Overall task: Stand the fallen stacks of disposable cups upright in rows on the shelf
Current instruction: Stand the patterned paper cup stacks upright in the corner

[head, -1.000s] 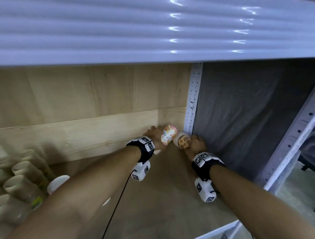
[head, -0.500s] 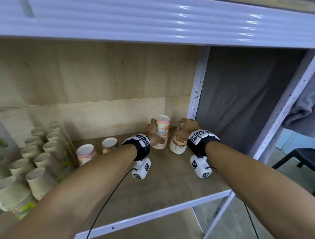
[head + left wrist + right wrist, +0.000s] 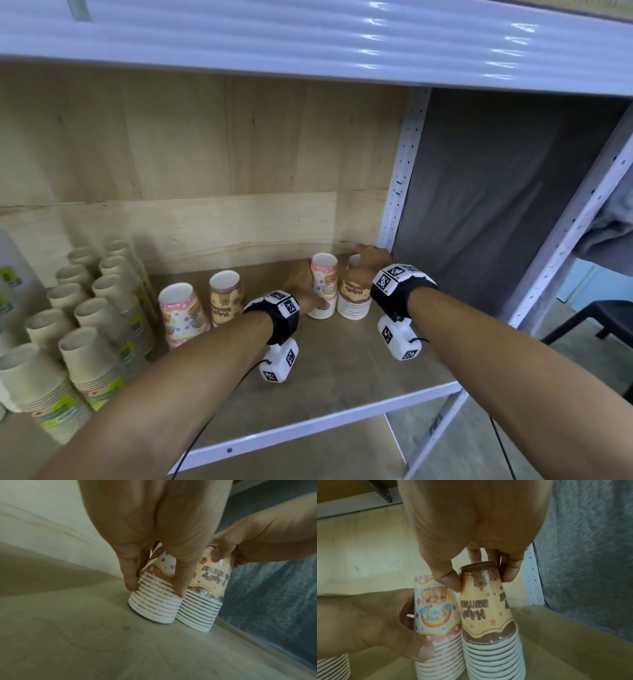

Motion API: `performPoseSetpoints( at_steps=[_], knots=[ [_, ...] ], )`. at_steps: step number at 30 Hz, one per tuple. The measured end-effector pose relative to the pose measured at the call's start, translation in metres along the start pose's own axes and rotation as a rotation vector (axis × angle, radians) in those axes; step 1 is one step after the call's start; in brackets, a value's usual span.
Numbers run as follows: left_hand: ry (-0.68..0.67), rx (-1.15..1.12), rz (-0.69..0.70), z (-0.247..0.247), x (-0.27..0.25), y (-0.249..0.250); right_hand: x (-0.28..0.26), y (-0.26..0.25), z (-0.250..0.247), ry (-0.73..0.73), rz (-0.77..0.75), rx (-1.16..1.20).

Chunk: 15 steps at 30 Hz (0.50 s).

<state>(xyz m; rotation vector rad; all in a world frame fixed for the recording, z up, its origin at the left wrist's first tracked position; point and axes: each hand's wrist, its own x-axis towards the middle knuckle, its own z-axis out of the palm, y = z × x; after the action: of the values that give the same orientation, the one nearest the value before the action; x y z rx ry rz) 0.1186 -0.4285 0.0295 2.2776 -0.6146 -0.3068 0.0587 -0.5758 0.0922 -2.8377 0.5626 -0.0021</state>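
Head view: left hand (image 3: 303, 286) fingers clamp the pink cup stack (image 3: 323, 286), right hand (image 3: 364, 265) fingers clamp the brown cup stack (image 3: 354, 296) (both upside down, touching) at the shelf's (image 3: 342, 370) back right corner.

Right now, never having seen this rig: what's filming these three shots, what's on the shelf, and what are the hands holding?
No robot here: a person wears three cameras. The wide shot comes from the head; the close-ups come from black bands on each wrist, looking along the fingers.

The left hand grips a pink rainbow-print stack of paper cups. The right hand pinches the top of a brown-and-cream "Happy Birthday" stack of paper cups. Both stacks stand rim-down, side by side, in the back right corner of the wooden shelf board.

To the left stand two more printed stacks, then rows of plain beige cup stacks.
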Motion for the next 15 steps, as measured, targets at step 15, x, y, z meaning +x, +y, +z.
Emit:
performPoseSetpoints(
  at_steps=[15],
  knots=[
    [-0.076, 0.212, 0.043, -0.052, 0.020, 0.057, 0.019, -0.008, -0.026, 0.028, 0.056, 0.002]
  ],
)
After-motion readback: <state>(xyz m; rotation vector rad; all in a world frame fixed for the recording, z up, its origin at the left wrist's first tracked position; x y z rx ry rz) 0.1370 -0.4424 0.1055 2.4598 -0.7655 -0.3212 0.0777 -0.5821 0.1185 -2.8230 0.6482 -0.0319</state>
